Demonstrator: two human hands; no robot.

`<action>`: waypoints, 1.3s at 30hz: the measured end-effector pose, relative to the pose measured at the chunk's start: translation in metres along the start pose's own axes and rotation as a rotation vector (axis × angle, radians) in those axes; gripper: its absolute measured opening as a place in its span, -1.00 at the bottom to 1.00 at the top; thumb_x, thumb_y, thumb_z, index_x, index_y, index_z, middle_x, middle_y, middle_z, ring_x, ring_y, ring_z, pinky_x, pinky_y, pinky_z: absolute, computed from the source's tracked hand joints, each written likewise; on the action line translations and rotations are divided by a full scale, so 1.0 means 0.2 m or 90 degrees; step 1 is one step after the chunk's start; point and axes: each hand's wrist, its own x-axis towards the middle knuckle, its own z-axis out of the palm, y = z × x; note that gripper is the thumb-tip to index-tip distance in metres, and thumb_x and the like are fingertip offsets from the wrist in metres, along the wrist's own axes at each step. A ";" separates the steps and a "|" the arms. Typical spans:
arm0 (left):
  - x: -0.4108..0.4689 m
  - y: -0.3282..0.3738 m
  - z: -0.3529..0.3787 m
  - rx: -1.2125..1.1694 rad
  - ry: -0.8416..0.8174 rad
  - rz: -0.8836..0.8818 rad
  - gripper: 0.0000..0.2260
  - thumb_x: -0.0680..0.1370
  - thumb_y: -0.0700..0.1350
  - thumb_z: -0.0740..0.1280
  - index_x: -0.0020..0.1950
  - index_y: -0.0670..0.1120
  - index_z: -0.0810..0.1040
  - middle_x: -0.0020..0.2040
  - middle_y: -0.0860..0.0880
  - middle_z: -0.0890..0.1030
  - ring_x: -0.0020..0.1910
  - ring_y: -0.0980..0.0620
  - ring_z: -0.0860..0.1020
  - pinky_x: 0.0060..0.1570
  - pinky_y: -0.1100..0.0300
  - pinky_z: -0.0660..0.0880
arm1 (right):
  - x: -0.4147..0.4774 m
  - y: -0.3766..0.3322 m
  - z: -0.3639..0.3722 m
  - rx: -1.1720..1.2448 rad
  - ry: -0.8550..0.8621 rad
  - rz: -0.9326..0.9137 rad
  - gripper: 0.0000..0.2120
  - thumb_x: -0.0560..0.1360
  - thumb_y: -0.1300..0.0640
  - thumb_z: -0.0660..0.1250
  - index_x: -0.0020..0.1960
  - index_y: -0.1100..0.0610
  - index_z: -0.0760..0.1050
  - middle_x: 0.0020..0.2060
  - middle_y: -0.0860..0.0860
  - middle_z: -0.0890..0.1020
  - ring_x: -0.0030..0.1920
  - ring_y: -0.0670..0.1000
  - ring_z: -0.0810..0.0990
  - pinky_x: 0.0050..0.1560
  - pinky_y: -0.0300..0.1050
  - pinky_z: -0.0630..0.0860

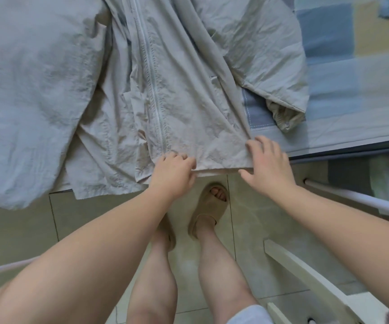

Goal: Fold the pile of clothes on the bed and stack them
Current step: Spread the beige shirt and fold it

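The bed [343, 73] filled the upper half of the view, its smooth sheet printed in blocks of blue, cream and grey. Across it lay the jacket [188, 94], a thin, crinkled, pale grey-beige garment spread front-up, its hem hanging just over the bed's near edge. To its left a broad sweep of the same wrinkled pale cloth [32, 90] spread out; whether it was part of the jacket could not be told. A sleeve with a gathered cuff [284, 115] lay bunched on the right. Glossy beige floor tiles [25, 230] showed below.

The right hand [268, 164] rested flat on the hem's right corner, fingers straight and spread, thumb below the edge. The left hand [174, 169] was curled, pinching the hem beside the bottom of the zipper [153, 90], a white toothed line running up the front. A soft tan sandal [209, 206] stood beneath the hem. A thin ring [179, 155] circled one left finger.
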 end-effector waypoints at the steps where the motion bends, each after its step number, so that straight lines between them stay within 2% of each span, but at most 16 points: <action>1: -0.03 -0.01 0.00 -0.022 0.019 -0.019 -0.81 0.61 0.02 0.26 0.18 0.00 0.52 0.14 0.00 0.54 0.16 -0.12 0.47 0.08 0.02 0.33 | -0.01 -0.03 0.00 0.007 0.030 -0.050 -0.38 0.45 -0.08 0.44 0.42 0.05 0.31 0.46 0.10 0.30 0.44 0.19 0.27 0.36 0.17 0.30; 5: -0.26 -0.26 -0.06 -0.002 0.125 -0.150 -0.73 0.48 -0.09 0.40 0.16 -0.06 0.52 0.17 -0.09 0.50 0.13 -0.21 0.45 0.02 -0.04 0.37 | 0.00 -0.36 0.02 0.043 0.038 -0.248 -0.45 0.40 0.09 0.49 0.35 0.06 0.45 0.38 0.09 0.44 0.40 0.19 0.36 0.32 0.23 0.37; 7: -0.38 -0.44 -0.06 0.017 0.099 -0.218 -0.57 0.44 -0.05 0.45 0.28 -0.02 0.45 0.34 -0.09 0.41 0.28 -0.21 0.36 0.11 -0.08 0.37 | 0.04 -0.57 0.05 0.035 0.011 -0.324 -0.44 0.41 0.08 0.48 0.38 0.04 0.44 0.41 0.09 0.42 0.41 0.19 0.34 0.31 0.21 0.36; 9: -0.48 -0.62 -0.03 0.060 0.029 -0.260 -0.40 0.41 0.01 0.48 0.38 0.03 0.33 0.47 -0.07 0.25 0.39 -0.18 0.25 0.18 -0.07 0.33 | 0.07 -0.77 0.07 0.009 -0.029 -0.360 -0.36 0.42 0.01 0.47 0.45 -0.01 0.36 0.50 0.06 0.30 0.48 0.17 0.24 0.34 0.18 0.32; 11: -0.57 -0.80 0.01 0.113 0.023 -0.262 -0.44 0.39 -0.08 0.50 0.32 0.01 0.34 0.39 -0.08 0.30 0.27 -0.19 0.33 0.05 -0.05 0.36 | 0.11 -0.94 0.13 -0.013 -0.077 -0.352 -0.29 0.42 -0.06 0.47 0.49 -0.07 0.25 0.56 0.03 0.15 0.53 0.15 0.11 0.36 0.17 0.30; 13: -0.64 -0.95 0.05 0.160 0.054 -0.216 -0.58 0.33 -0.25 0.50 0.11 -0.07 0.45 0.13 -0.13 0.48 -0.02 -0.20 0.46 -0.18 0.00 0.36 | 0.14 -1.05 0.20 -0.064 -0.092 -0.314 -0.24 0.40 -0.11 0.49 0.48 -0.10 0.20 0.58 0.03 0.06 0.55 0.15 0.04 0.36 0.21 0.32; 15: -0.67 -1.05 0.07 0.167 0.065 -0.152 -0.64 0.28 -0.29 0.51 -0.01 -0.11 0.48 -0.05 -0.15 0.53 -0.16 -0.19 0.48 -0.27 0.02 0.35 | 0.14 -1.11 0.26 -0.110 -0.084 -0.273 -0.23 0.39 -0.08 0.50 0.47 -0.08 0.17 0.58 0.05 0.04 0.56 0.18 0.02 0.33 0.25 0.35; 18: -0.67 -1.10 0.07 0.174 0.058 -0.077 -0.55 0.24 -0.11 0.56 0.07 -0.09 0.51 0.07 -0.12 0.54 -0.05 -0.19 0.50 -0.15 0.00 0.36 | 0.13 -1.13 0.32 -0.141 -0.024 -0.237 -0.37 0.40 0.10 0.48 0.40 -0.01 0.31 0.54 0.13 0.19 0.51 0.24 0.16 0.18 0.25 0.42; 20: -0.66 -1.13 0.09 0.185 0.059 -0.062 -0.62 0.25 -0.19 0.54 0.02 -0.09 0.54 -0.01 -0.11 0.56 -0.14 -0.17 0.51 -0.19 0.02 0.38 | 0.14 -1.14 0.34 -0.126 0.028 -0.235 -0.55 0.38 0.18 0.50 0.23 0.04 0.47 0.44 0.16 0.35 0.40 0.25 0.28 0.05 0.20 0.45; 22: -0.66 -1.15 0.07 0.182 0.038 -0.077 -0.70 0.34 -0.25 0.48 0.02 -0.06 0.56 -0.09 -0.06 0.57 -0.20 -0.13 0.53 -0.24 0.06 0.36 | 0.14 -1.15 0.31 -0.099 0.073 -0.263 -0.73 0.41 0.18 0.50 0.07 0.07 0.53 0.29 0.14 0.47 0.26 0.24 0.39 0.00 0.13 0.41; 24: -0.69 -1.18 0.03 0.151 -0.017 -0.100 -0.76 0.50 -0.26 0.32 0.14 -0.05 0.50 0.03 -0.05 0.57 -0.03 -0.13 0.56 -0.15 0.06 0.32 | 0.11 -1.16 0.27 -0.084 0.109 -0.320 -0.81 0.41 0.19 0.51 -0.07 0.10 0.52 0.07 0.10 0.55 0.05 0.20 0.48 -0.08 0.06 0.37; 26: -0.73 -1.22 -0.01 0.128 -0.058 -0.115 -0.78 0.59 -0.24 0.20 0.20 -0.06 0.47 0.16 -0.08 0.54 0.13 -0.16 0.54 -0.10 0.06 0.27 | 0.07 -1.19 0.21 -0.114 0.066 -0.337 -0.84 0.44 0.13 0.50 -0.09 0.05 0.51 -0.04 0.04 0.55 -0.03 0.16 0.49 -0.09 0.04 0.41; 28: -0.79 -1.24 -0.07 0.105 -0.026 -0.111 -0.85 0.62 -0.09 0.25 0.17 -0.06 0.49 0.19 -0.08 0.53 0.12 -0.15 0.50 -0.10 0.06 0.24 | 0.02 -1.24 0.15 -0.163 -0.030 -0.299 -0.82 0.52 -0.09 0.39 0.06 -0.05 0.52 0.10 -0.04 0.52 0.13 0.08 0.49 0.09 0.03 0.41; 31: -0.83 -1.34 -0.16 0.040 0.071 -0.176 -0.62 0.53 0.14 0.37 0.23 -0.04 0.45 0.29 -0.08 0.45 0.20 -0.16 0.42 0.00 0.02 0.34 | -0.02 -1.36 0.06 -0.103 -0.133 -0.197 -0.61 0.54 -0.27 0.27 0.26 -0.09 0.46 0.22 -0.08 0.47 0.26 0.05 0.46 0.22 0.01 0.39; 34: -0.77 -1.47 -0.23 -0.002 0.068 -0.289 -0.39 0.51 0.24 0.36 0.43 -0.03 0.29 0.56 -0.13 0.17 0.47 -0.23 0.21 0.35 -0.06 0.29 | 0.02 -1.53 0.01 0.030 -0.132 -0.162 -0.67 0.57 -0.23 0.26 0.20 -0.05 0.49 0.13 -0.07 0.50 0.17 0.02 0.50 0.17 0.01 0.44; 39: -0.44 -1.66 -0.39 -0.115 0.195 -0.356 -0.45 0.64 0.06 0.25 0.58 -0.05 0.16 0.65 -0.13 -0.07 0.60 -0.28 -0.06 0.54 -0.12 0.02 | 0.18 -1.74 -0.08 0.153 -0.145 -0.189 -0.80 0.59 -0.10 0.30 0.13 -0.02 0.53 0.05 -0.12 0.54 0.11 -0.07 0.53 0.16 -0.05 0.47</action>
